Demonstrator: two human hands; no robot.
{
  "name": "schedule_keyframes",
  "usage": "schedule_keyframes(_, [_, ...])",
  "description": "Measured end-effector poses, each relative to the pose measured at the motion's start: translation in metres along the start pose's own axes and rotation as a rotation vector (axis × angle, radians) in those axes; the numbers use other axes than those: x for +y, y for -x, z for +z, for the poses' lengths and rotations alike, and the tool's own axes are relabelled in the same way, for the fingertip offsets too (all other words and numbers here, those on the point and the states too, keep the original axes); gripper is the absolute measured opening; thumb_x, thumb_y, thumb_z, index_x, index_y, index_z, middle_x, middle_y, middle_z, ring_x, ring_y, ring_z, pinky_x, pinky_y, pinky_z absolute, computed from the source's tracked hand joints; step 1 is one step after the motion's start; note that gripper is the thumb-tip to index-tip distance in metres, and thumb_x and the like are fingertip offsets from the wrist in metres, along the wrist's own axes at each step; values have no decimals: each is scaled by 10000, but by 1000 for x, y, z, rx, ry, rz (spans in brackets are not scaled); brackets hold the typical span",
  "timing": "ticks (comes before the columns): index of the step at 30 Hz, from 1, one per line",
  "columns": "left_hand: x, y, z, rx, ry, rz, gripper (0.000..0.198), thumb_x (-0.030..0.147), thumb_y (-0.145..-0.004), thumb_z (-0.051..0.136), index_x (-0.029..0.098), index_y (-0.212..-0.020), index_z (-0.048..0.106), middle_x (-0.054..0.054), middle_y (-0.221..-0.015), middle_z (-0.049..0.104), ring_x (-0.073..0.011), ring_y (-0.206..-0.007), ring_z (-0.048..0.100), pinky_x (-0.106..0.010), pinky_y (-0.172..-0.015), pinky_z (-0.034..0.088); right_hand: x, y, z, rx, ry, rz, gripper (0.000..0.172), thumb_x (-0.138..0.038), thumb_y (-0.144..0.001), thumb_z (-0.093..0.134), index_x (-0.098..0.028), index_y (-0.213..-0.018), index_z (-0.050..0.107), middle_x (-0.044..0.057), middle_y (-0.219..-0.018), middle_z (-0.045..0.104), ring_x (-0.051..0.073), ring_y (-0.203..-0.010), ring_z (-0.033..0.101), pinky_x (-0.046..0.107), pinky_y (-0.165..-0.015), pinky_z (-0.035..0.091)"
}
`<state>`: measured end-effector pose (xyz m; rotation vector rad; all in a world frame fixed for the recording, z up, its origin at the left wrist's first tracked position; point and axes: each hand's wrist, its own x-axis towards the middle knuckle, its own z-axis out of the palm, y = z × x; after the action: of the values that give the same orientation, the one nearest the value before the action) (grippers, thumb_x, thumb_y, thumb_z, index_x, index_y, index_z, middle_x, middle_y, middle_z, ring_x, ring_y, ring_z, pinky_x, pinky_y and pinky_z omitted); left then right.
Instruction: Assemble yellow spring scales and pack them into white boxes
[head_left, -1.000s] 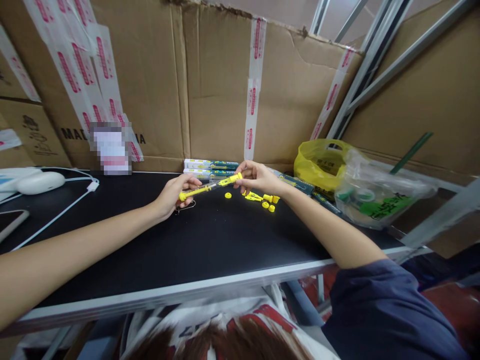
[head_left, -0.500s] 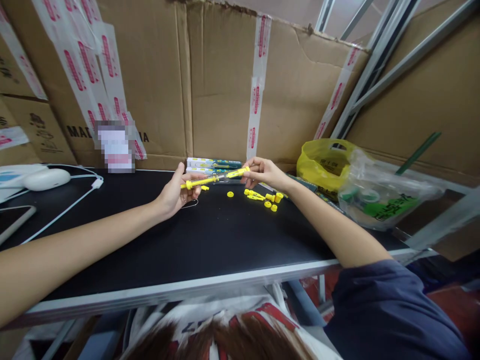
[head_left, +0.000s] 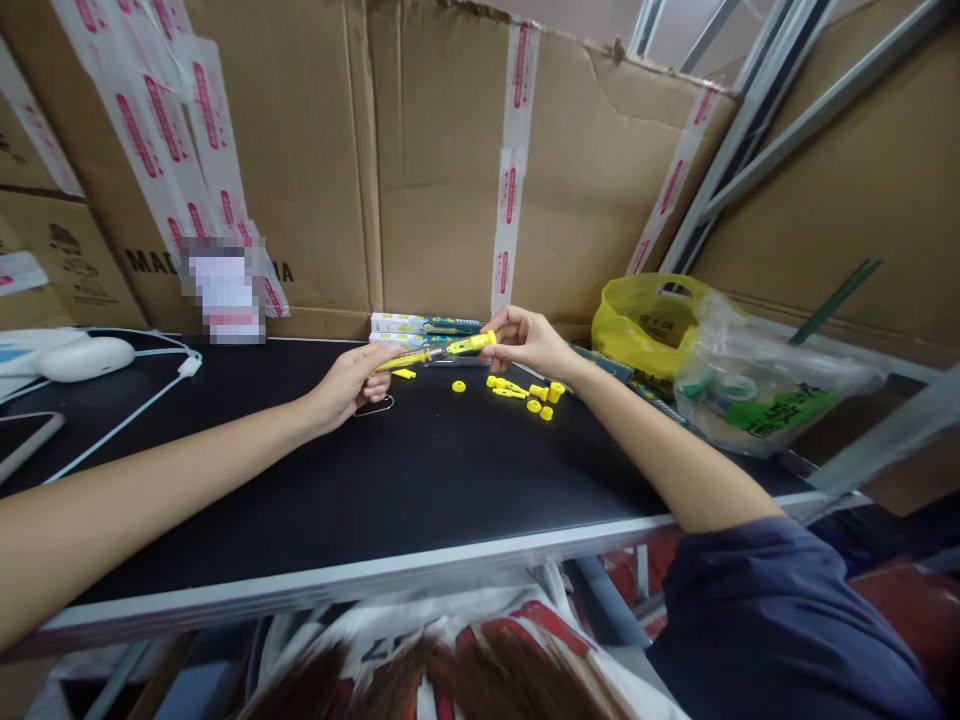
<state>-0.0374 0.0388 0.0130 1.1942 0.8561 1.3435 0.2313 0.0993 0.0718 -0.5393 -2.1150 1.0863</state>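
Observation:
My left hand [head_left: 346, 388] is closed around a slim yellow rod [head_left: 411, 359], pen-like in shape, which points to the right. In my right hand [head_left: 531, 343], thumb and fingers pinch the end of a yellow slotted tip piece [head_left: 471, 344]. A clear section lies between rod and tip; I cannot tell whether the two are joined. On the black table below are a small yellow ring [head_left: 459, 386], a yellow piece [head_left: 405, 374] near my left fingers, and several yellow caps and clips [head_left: 537, 392] below my right hand.
Slim printed boxes [head_left: 397, 325] lie behind my hands against a cardboard wall [head_left: 442, 180]. To the right are a yellow plastic bag [head_left: 622, 325] and a clear bag [head_left: 780, 400]. White cables [head_left: 127, 425], a white device [head_left: 86, 357] and a phone [head_left: 30, 440] are at left.
My left hand has turned over the rod, so its back faces up and covers the yellow collar seen before. The tip piece now sits at a slight angle to the rod.

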Motion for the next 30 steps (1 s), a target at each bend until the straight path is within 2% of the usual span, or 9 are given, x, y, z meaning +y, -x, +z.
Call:
schedule_keyframes(5, [1,-1,-3,27,-30,-21,285,372,-761,698,132,-890,613,112,-465,263,-13,-364,203,-124,-354,195,-4,1,3,-32,20,32,429,-376,-679,793,-160,-890,488,25,-749,717,101,-564,664,194,-502,529])
schedule_keyframes(14, [2,5,0,-30,-66,-29,242,373,-777,679,178,-826,544,120,-452,233,-20,-341,177,-137,-349,179,-3,2,6,-24,11,37,434,-371,-670,800,-159,-866,475,34,-733,719,105,-541,659,197,-484,517])
schedule_keyframes(21, [2,4,0,-29,-109,-9,267,391,-771,690,191,-814,519,125,-450,224,-23,-345,168,-138,-346,185,1,1,5,-31,20,42,420,-397,-686,789,-148,-862,500,18,-667,705,92,-495,631,192,-464,502])
schedule_keyframes(25, [3,4,-2,-16,-108,1,301,456,-770,662,184,-821,543,122,-444,218,-24,-340,170,-136,-345,191,2,0,7,-25,21,41,424,-384,-674,799,-149,-856,496,10,-648,695,80,-468,608,186,-452,488])
schedule_keyframes(30, [8,5,-2,-12,7,-38,393,570,-823,520,183,-761,544,117,-414,188,-32,-313,134,-147,-319,155,-1,1,8,-38,30,18,421,-381,-676,799,-160,-856,489,4,-672,692,73,-489,609,179,-456,485])
